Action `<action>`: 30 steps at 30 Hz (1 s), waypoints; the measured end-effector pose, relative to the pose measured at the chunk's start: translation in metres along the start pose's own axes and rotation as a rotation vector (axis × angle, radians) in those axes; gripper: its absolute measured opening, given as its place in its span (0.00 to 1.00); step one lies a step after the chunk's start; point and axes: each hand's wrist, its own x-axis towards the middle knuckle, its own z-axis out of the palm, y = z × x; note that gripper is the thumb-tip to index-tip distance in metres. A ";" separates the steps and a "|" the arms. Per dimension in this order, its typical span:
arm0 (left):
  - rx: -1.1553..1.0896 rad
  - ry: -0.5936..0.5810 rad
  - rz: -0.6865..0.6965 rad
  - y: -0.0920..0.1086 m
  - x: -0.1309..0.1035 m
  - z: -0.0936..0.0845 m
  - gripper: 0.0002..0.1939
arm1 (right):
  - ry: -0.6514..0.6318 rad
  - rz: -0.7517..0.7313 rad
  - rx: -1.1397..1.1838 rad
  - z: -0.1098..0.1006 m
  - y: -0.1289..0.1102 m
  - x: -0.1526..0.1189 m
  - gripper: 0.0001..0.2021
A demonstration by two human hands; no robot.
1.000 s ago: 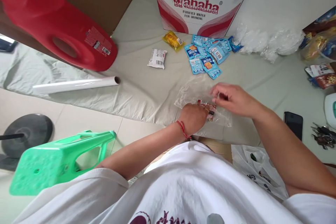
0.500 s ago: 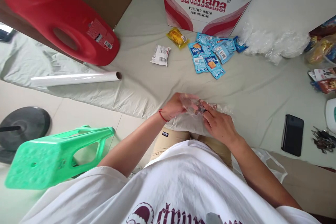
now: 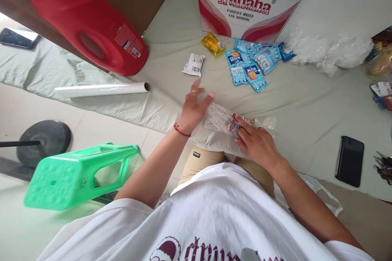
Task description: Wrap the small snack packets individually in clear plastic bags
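Note:
My left hand (image 3: 196,104) is in the air with its fingers spread and nothing in them. Just beyond its fingertips lies a small white snack packet (image 3: 193,64). A crinkled clear plastic bag (image 3: 218,119) stretches over the cloth in front of me. On it sits a small reddish-brown packet (image 3: 234,120), partly covered by fingers. My right hand (image 3: 255,140) grips the bag at this packet, fingers bent over it. Farther off are a yellow-wrapped snack (image 3: 213,45) and a pile of blue snack packets (image 3: 255,76).
A Wahaha carton (image 3: 245,12) stands at the back beside bunched clear plastic (image 3: 332,51). A red jug (image 3: 101,28) and a white roll (image 3: 102,89) are to the left. A black phone (image 3: 350,161) lies right. A green stool (image 3: 79,175) is on the floor.
My left hand has let go of the clear bag and moved up and left toward the white packet, its fingers opening. The right hand stays at the bag. The view has shifted slightly left.

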 end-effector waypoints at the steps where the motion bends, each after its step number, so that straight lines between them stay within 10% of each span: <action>1: 0.148 -0.110 0.026 -0.002 -0.002 0.004 0.29 | 0.007 -0.002 0.020 0.000 0.001 -0.001 0.12; 6: 0.541 -0.311 0.075 -0.022 -0.021 0.025 0.13 | 0.077 0.061 0.200 -0.001 0.011 -0.018 0.14; 17: 0.175 -0.254 0.077 -0.034 -0.036 0.006 0.07 | 0.116 0.506 0.407 0.015 0.066 -0.112 0.13; 20: 0.130 -0.276 -0.013 -0.024 -0.040 0.006 0.09 | 0.282 0.646 0.301 -0.008 0.067 -0.099 0.14; 23: 0.116 -0.248 -0.051 -0.017 -0.042 0.008 0.08 | 0.391 0.470 0.285 -0.031 0.046 -0.059 0.13; 30: -0.008 -0.183 -0.139 -0.003 -0.041 0.017 0.07 | 0.070 0.046 0.256 -0.005 0.009 0.011 0.18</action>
